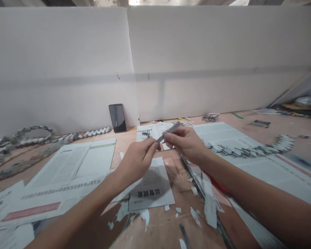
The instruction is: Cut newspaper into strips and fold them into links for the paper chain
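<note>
Between my two hands, above the middle of the table, is a narrow folded strip of newspaper [172,130]. My left hand [140,155] pinches its lower left end, and my right hand [188,140] grips it farther along with thumb and fingers. Below them lies a cut piece of newspaper [155,186] with large dark characters. A chain of folded paper links [248,152] rests on newspaper to the right, near my right forearm. Another paper chain [36,133] is coiled on the left.
A phone [117,118] leans upright against the white partition [67,52]. A long dark metal-edged ruler or bar [197,188] crosses the table beside paper strips [209,204]. Newspaper sheets [54,186] cover the left; small paper scraps [145,218] lie in front.
</note>
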Tool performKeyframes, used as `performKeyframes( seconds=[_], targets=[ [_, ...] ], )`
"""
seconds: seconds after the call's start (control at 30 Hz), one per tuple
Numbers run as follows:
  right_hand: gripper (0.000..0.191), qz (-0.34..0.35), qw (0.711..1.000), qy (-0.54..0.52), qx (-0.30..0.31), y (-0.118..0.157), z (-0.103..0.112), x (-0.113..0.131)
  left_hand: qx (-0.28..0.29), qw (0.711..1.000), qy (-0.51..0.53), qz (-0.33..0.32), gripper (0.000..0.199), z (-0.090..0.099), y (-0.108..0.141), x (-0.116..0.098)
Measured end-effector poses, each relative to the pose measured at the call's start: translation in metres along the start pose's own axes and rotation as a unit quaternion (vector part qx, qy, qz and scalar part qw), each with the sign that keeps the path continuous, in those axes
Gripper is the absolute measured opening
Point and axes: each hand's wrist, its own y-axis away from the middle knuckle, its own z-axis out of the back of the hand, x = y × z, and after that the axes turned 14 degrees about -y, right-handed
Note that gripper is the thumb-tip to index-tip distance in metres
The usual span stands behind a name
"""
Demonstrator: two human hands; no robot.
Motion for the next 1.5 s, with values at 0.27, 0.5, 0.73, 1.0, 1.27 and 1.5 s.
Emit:
performKeyframes(
  seconds=[0.27,0.5,0.73,1.0,1.27,1.5],
  targets=[
    [0.017,0.018,0.998,0.010,-0.053,-0.005,0.001,0.012,-0.008,1.000,-0.030,0.000,0.040,0.005,-0.003,0.009],
    [0.018,0.010,0.997,-0.021,-0.067,-0.008,0.007,0.016,0.063,0.998,0.028,0.002,0.037,0.012,-0.005,0.009],
    [0.015,-0.008,0.997,-0.031,-0.069,-0.007,0.007,0.023,0.057,0.998,0.006,-0.001,0.049,0.012,-0.006,0.016],
    [0.014,-0.067,0.998,0.004,0.020,0.002,-0.006,0.006,0.084,0.991,0.103,-0.023,0.051,0.004,-0.005,0.020],
    [0.020,-0.026,0.996,-0.014,-0.080,-0.002,0.000,0.015,0.162,0.977,0.140,-0.014,0.054,0.006,-0.006,0.028],
    [0.021,-0.023,0.995,-0.042,-0.082,-0.005,0.008,0.021,0.215,0.966,0.142,-0.020,0.047,0.011,-0.008,0.035]
  ],
)
